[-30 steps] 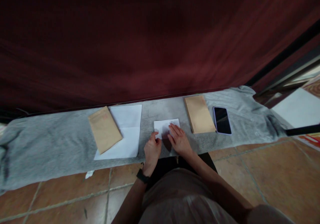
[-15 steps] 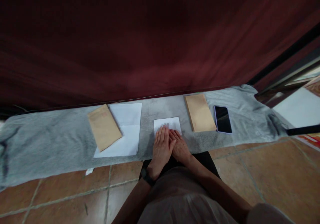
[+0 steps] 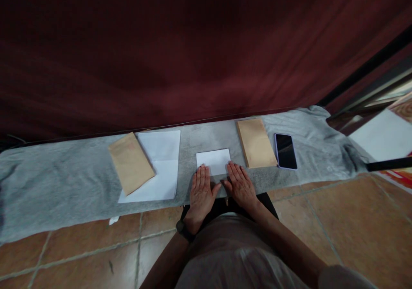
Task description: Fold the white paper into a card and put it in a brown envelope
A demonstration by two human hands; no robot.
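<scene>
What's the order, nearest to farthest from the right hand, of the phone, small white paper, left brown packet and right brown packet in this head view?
From the right hand:
1. Small white paper: at its fingertips.
2. Right brown packet: just to the right.
3. Phone: farther right.
4. Left brown packet: well to the left.

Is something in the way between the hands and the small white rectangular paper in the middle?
No, nothing visible is in the way. The left hand and right hand overlap the near corners of the small white rectangular paper. The thick tan rectangular packet lies to the right, not between them.
</scene>
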